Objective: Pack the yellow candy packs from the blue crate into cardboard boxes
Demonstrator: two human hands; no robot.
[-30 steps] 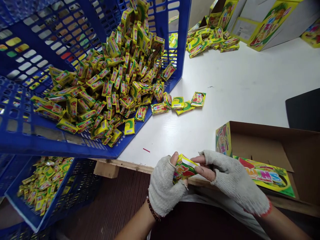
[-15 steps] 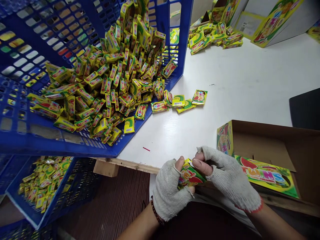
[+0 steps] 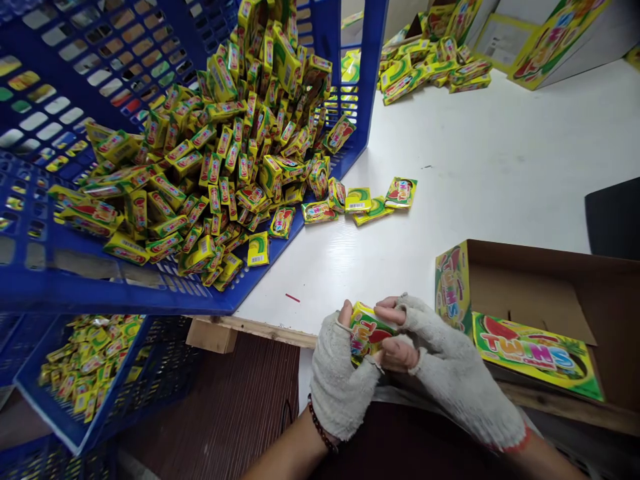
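Just past the table's front edge, a small yellow-green TWINS box [image 3: 365, 332] is between my hands, its printed face turned up. My left hand [image 3: 340, 380], in a fingerless grey-white glove with a beaded bracelet at the wrist, is closed around the box from the left. My right hand [image 3: 445, 363], gloved the same way with a red cuff edge, has its fingers closed on the box's right side. Immediately to the right stands an open display carton [image 3: 537, 353] marked TWINS; a brown cardboard interior shows in it.
A tilted blue plastic crate [image 3: 125, 297] spills a heap of small TWINS boxes [image 3: 220, 180] onto the white table [image 3: 480, 173]. Several loose ones [image 3: 357, 200] lie beside it. More boxes [image 3: 435, 67] and cartons [image 3: 560, 43] stand behind. Below, another crate [image 3: 50, 417] holds more boxes.
The small box has turned more upright and moved slightly left in my left hand. My right fingers have shifted from its upper corner to along its right side.
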